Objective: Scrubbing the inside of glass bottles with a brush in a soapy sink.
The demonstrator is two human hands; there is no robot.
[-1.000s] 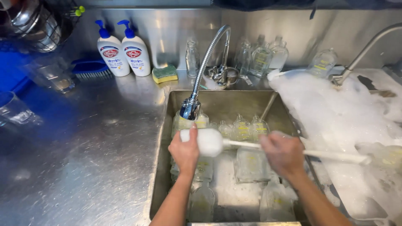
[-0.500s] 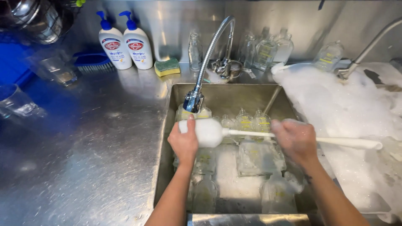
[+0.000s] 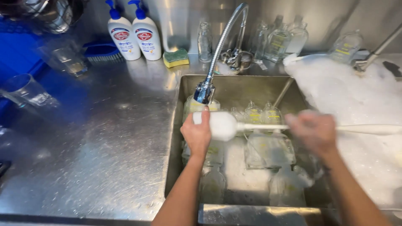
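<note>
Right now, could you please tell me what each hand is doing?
Left hand: closed around the white foamy head of the bottle brush.
Right hand: motion-blurred, on the brush's white handle; grip cannot be told.

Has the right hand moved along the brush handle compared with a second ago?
Cannot tell. The right hand is motion-blurred on the white brush handle, and sits right of the faucet head as before; the camera shifted too.
</note>
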